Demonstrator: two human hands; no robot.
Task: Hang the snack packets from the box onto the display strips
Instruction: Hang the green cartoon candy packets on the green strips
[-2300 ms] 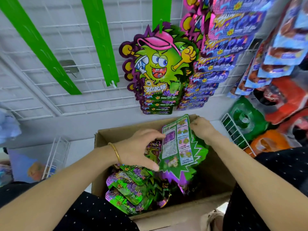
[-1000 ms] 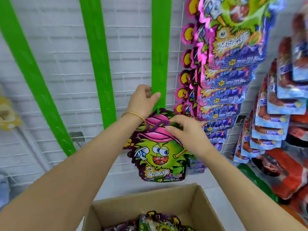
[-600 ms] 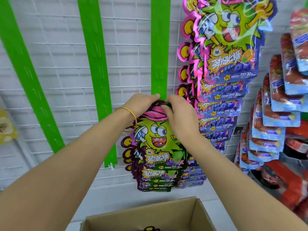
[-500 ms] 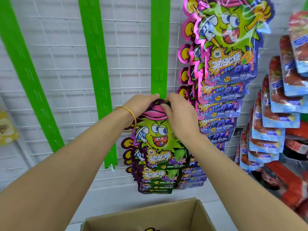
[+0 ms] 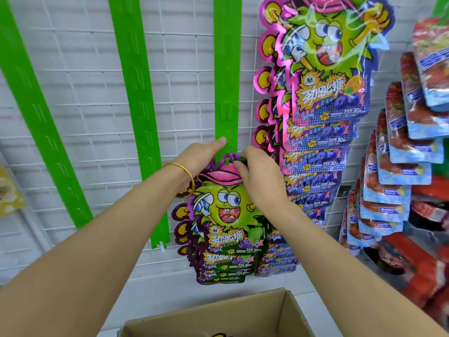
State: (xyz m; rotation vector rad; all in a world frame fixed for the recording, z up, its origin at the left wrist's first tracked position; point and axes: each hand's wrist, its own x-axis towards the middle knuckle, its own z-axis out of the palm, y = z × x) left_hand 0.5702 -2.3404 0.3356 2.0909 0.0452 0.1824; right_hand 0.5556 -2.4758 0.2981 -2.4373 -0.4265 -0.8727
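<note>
A green-and-purple snack packet [image 5: 226,210] with a cartoon face hangs in front of the middle green display strip [image 5: 227,76], on top of several like packets below it. My right hand [image 5: 260,176] pinches the packet's top edge at a strip hook. My left hand [image 5: 199,159] holds the strip just left of it, thumb lying along the strip. The cardboard box [image 5: 218,317] stands below at the bottom edge; its contents are almost hidden.
Two bare green strips [image 5: 136,93] [image 5: 38,117] hang on the white wire grid to the left. A full strip of blue-and-pink packets [image 5: 323,113] hangs on the right, with red-and-blue packets [image 5: 401,171] beyond it.
A packet came out of the box and went up to the middle strip. In the last half second both hands stayed at its top edge; the left thumb has stretched along the strip.
</note>
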